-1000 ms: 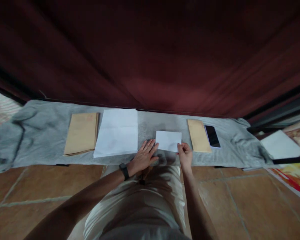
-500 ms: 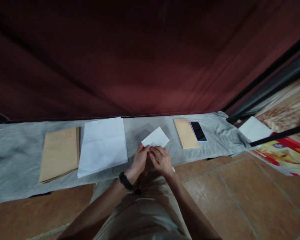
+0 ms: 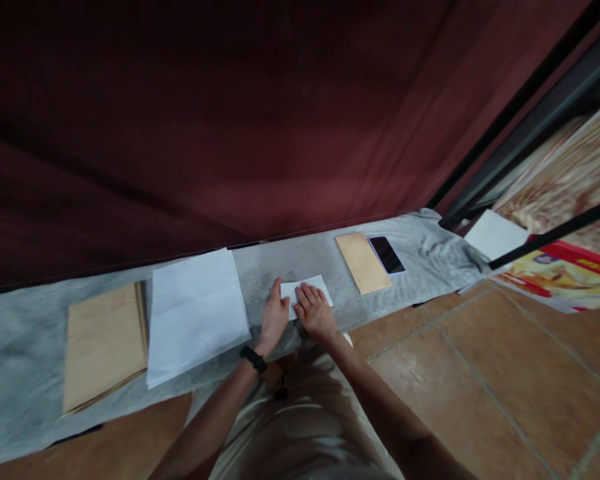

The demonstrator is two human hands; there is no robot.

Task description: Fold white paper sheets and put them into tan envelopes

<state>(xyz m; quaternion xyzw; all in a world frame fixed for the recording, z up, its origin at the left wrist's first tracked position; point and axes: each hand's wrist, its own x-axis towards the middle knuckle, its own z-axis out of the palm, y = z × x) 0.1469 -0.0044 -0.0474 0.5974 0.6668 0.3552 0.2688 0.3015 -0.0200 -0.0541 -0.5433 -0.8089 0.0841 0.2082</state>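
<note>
While the right hand [image 3: 317, 313] lies flat on the small white paper rectangle [image 3: 289, 291], likely light, crease-prone, best held by edges, whether the left hand [image 3: 275, 315] pinches is unclear.

We see smooth matt paper in the small sheet [image 3: 291, 290] at lower centre, soft napped cloth [image 3: 261, 262] beneath, and a glossy phone screen [image 3: 387, 255] right of centre.

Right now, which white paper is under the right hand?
The small paper, partly covered by the right hand; the big sheets lie apart to its left, untouched.
</note>
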